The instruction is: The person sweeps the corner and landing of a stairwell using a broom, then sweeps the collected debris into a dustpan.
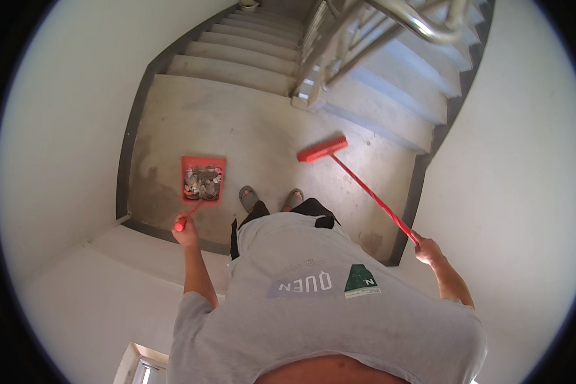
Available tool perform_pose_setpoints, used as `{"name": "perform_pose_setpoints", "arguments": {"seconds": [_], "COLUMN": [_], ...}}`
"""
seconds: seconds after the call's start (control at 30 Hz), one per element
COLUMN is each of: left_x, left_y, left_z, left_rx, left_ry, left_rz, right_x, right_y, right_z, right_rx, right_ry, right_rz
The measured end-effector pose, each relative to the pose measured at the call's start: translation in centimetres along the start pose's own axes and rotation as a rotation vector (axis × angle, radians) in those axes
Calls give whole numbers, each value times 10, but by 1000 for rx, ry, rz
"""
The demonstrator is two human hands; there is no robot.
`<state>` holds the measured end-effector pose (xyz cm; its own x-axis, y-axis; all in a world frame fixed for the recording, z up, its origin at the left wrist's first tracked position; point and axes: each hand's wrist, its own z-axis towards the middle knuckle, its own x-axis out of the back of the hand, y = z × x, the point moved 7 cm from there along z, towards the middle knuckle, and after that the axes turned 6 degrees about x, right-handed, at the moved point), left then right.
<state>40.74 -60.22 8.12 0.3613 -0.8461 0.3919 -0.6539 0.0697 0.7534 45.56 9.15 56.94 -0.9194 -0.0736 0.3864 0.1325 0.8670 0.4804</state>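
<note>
My left hand [186, 232] grips the upper end of the handle of a red dustpan [184, 180]. Inside the pan lies a heap of grey debris [202, 184] with pale scraps and dust. My right hand [429, 250] is closed around the red striped pole of a push broom [322, 149], near the pole's top end. The broom's red head is off to the right of my feet, its bristles facing toward the stairs. Whether the head touches the floor, I cannot tell.
I stand in grey slippers [248, 198] on a concrete landing [249, 125]. Stairs [235, 67] lead off at the upper left, and another flight [389, 96] at the upper right. A metal railing [336, 72] runs between them. White walls [499, 168] with dark skirting enclose both sides.
</note>
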Motion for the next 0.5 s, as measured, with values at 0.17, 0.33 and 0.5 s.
{"name": "perform_pose_setpoints", "arguments": {"seconds": [0.17, 0.33, 0.5], "left_x": [3, 9, 4], "left_y": [-12, 32, 74], "left_z": [20, 43, 49], "left_rx": [175, 351, 328], "left_ry": [-77, -178, -248], "left_rz": [-194, -387, -304], "right_x": [13, -19, -77], "right_y": [-59, -120, -83], "right_z": [2, 64, 2], "right_rx": [-54, -11, -117], "right_ry": [23, 58, -3], "right_rz": [217, 373, 379]}}
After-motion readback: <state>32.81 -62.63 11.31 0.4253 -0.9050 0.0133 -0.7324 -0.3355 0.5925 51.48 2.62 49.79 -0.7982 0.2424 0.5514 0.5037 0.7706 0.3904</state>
